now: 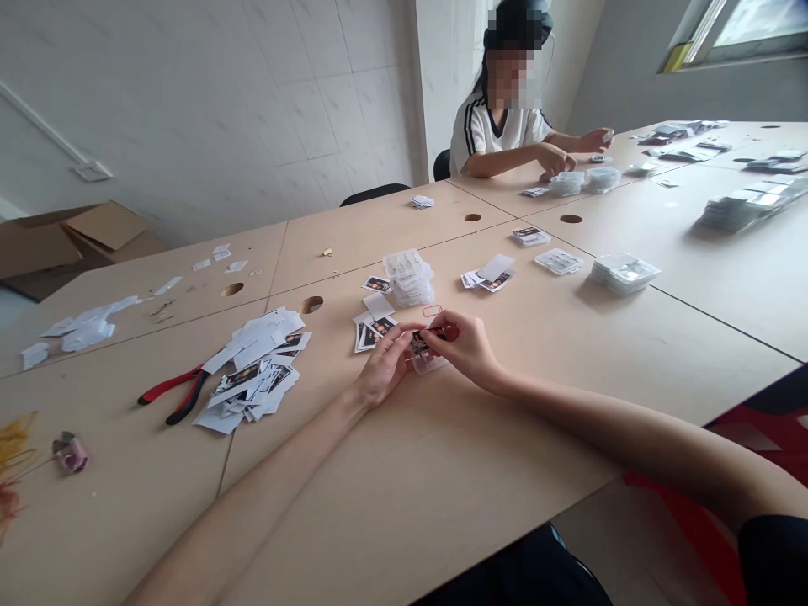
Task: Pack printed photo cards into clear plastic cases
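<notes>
Both hands meet over a small clear plastic case [429,364] near the middle of the table. My left hand [386,368] is closed round the case's left side. My right hand [465,345] pinches a dark printed card [430,338] at the case's upper part; the fingertips partly hide it. Just beyond the hands stands a stack of clear cases [410,279]. Dark printed cards [372,333] lie to the left of it, and an orange-red rectangular outline [432,311] shows on the tabletop behind my right hand.
Red-and-black pliers [183,391] lie beside a heap of cards and papers [252,370] on the left. More cases [624,271] and cards [489,274] are at the right. A person [505,126] handles small items across the table [353,505]. Cardboard boxes [76,240] stand far left.
</notes>
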Motion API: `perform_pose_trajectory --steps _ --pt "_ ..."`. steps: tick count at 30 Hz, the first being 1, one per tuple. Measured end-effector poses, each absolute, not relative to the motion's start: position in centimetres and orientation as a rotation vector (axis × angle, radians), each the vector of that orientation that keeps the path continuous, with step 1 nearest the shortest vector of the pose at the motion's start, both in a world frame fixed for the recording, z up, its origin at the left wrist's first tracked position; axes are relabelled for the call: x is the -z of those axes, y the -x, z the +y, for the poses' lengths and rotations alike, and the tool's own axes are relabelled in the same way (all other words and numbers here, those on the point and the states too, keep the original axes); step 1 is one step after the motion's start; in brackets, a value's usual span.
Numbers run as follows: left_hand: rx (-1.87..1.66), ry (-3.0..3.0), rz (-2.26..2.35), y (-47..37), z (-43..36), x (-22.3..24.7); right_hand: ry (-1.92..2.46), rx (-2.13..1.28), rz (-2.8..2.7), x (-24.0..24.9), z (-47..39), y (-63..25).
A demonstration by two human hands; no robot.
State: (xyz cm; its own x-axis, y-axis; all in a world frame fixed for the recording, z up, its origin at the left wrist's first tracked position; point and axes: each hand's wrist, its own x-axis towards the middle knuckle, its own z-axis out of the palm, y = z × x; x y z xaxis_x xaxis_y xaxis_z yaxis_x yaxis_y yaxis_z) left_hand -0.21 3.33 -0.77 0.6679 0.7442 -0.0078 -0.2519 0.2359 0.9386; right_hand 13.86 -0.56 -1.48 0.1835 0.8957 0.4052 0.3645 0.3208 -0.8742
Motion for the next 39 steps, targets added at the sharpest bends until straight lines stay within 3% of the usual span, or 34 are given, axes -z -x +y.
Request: perform_pose_trajectory --steps 39 --pt "-0.688 -1.222 0.528 0.46 3.74 1.17 1.233 -0.588 -1.444 0.9 -0.81 -14.21"
